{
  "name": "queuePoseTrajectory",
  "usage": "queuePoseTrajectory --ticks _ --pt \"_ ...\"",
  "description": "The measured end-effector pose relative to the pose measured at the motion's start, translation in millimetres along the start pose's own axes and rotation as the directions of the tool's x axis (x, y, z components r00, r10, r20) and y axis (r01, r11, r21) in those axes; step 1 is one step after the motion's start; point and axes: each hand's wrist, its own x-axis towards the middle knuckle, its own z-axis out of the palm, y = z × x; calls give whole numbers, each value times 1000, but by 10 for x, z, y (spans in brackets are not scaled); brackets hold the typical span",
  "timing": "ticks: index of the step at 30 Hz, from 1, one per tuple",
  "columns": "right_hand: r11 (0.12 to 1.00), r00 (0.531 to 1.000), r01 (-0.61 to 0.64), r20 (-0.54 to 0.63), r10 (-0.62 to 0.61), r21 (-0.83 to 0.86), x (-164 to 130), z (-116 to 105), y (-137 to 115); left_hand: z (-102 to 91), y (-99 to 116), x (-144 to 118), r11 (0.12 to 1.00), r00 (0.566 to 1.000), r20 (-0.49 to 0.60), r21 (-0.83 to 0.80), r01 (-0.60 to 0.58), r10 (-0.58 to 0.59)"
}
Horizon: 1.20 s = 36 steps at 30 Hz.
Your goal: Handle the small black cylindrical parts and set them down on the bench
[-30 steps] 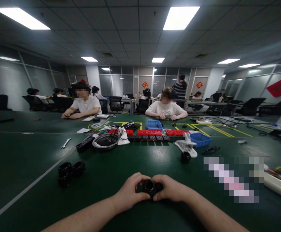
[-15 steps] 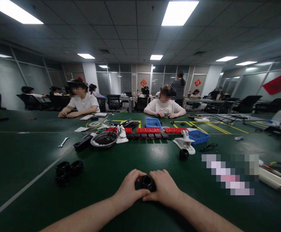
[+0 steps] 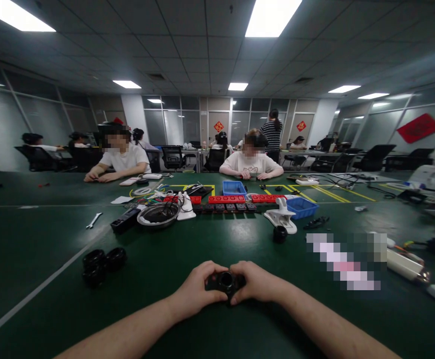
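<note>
Risk: small black ring-shaped plastic part (image 3: pixel 226 282) may be slipping out, both grips sitting only on its edges | Pose: left hand (image 3: pixel 195 290) and right hand (image 3: pixel 257 283) are meeting low over the dark green table (image 3: pixel 53 249), forearms converging | Fingers: both are curling closed on the part, held between them.

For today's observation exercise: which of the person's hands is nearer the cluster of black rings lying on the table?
Left. The left hand lies nearest the black rings; the right hand is beyond it.
</note>
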Motion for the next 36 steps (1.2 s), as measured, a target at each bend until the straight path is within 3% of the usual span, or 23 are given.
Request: queuePoseTrajectory --ticks 6,11,15,19,22,26,31,36 --pt "929 969 -161 -233 84 -333 37 192 -154 77 37 -17 990 984 -139 72 118 -107" --pt "897 962 -207 -248 114 -390 42 228 -186 97 -32 10 994 984 -156 66 92 -81" --pt "935 972 -151 -219 82 -321 -1 104 -137 27 -38 36 998 994 -87 21 62 -60" --pt "993 995 84 -47 -88 -81 -29 -37 -48 -48 -16 39 999 999 -2 -23 41 -41" --pt "990 990 134 45 -136 45 -21 -82 13 -56 -38 36 999 999 32 -31 17 -16" --pt "982 988 127 76 -138 137 -7 -78 47 -50 -27 26 1000 999 44 -23 15 -14" --pt "987 998 2 69 -13 160 -11 -49 17 -44 86 6 999 998 36 20 44 -45" --pt "994 994 -100 -52 98 -47 -3 53 -89 39 50 -3 994 994 -74 62 87 -82"
